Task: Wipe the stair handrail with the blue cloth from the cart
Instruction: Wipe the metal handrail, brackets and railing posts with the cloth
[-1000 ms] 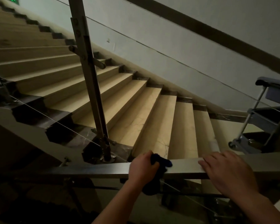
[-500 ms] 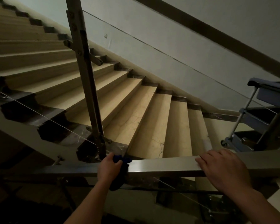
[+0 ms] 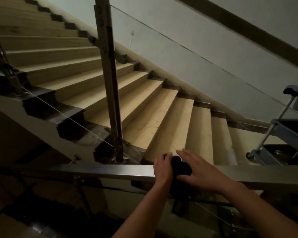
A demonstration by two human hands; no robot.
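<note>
Right now the dark blue cloth (image 3: pixel 181 166) sits bunched on top of the brushed-steel square handrail (image 3: pixel 101 170), with part of it hanging down the near face. The left hand (image 3: pixel 162 169) grips the bunch, fingers curled over its far side. The right hand (image 3: pixel 202 173) lies flat just beside it, fingers straight and spread, touching the cloth, so the two hands are close together. The cloth looks soft, light and limp, so it should mould to the rail's flat top and hard corners. It is probably best held as a wad wrapped over the top and both faces, palm pressing down. The steel looks smooth, so the wad should slide easily. To the left the rail runs bare and open, though the light is dim. The steel upright post (image 3: pixel 108 74) and its glass panel (image 3: pixel 179 66) stand beyond the rail, clear of it. To the right the rail is also free, and the blue-grey wheeled cart (image 3: pixel 292 134) stands well apart by the foot of the beige stone stairs (image 3: pixel 144 109)
</note>
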